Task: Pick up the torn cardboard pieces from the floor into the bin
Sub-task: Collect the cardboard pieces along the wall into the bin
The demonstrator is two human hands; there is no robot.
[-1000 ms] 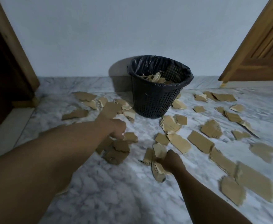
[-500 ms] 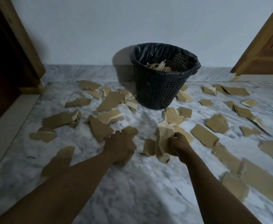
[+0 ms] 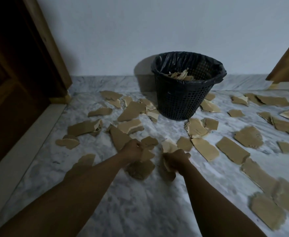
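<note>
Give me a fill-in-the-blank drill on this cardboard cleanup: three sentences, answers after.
The mesh bin is ____ in colour.
Torn cardboard pieces litter the marble ____.
The left hand and the right hand each grip cardboard, so the number of busy hands is ____.
Missing words: black, floor, two.

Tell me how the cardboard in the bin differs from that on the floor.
The bin pieces are heaped, overlapping and tilted on edge; the floor pieces lie flat and mostly apart. The bin pieces sit inside the bin, only their tops showing; the floor pieces are spread out on both sides of it, in full view. Both are torn tan cardboard.
</note>
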